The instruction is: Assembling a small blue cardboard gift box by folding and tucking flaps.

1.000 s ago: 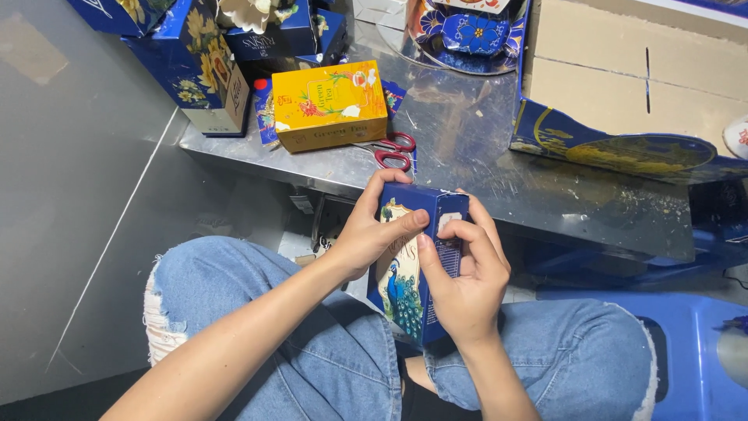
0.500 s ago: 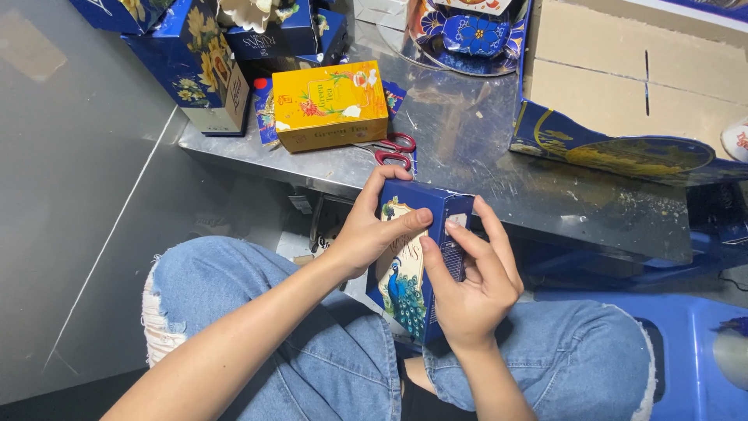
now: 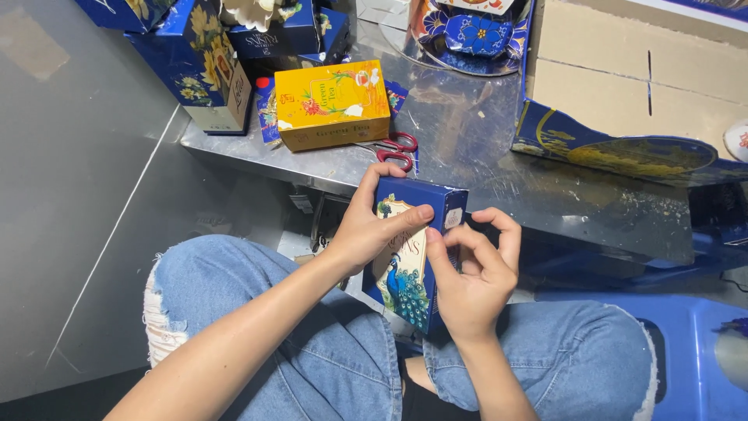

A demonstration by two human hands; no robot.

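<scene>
Left hand (image 3: 366, 230), right hand (image 3: 467, 277), blue peacock box (image 3: 409, 261) held between

Left hand (image 3: 366, 226): forearm bare, enters from 7 o'clock, runs diagonally toward 1 o'clock over left knee. Wrist straight. Fingers curled over top edge of held object, thumb (image 3: 405, 220) stretched flat across its front face, pointing to 3 o'clock.

Right hand (image 3: 467, 273): forearm bare, rises from 6 o'clock, near vertical. Wrist slightly bent back. Thumb (image 3: 433, 248) upright, tip just below left thumb tip, nearly touching. Index and middle fingers arched, tips pinched toward 9 o'clock at upper corner. Both hands closed in grip, close together above lap.
</scene>
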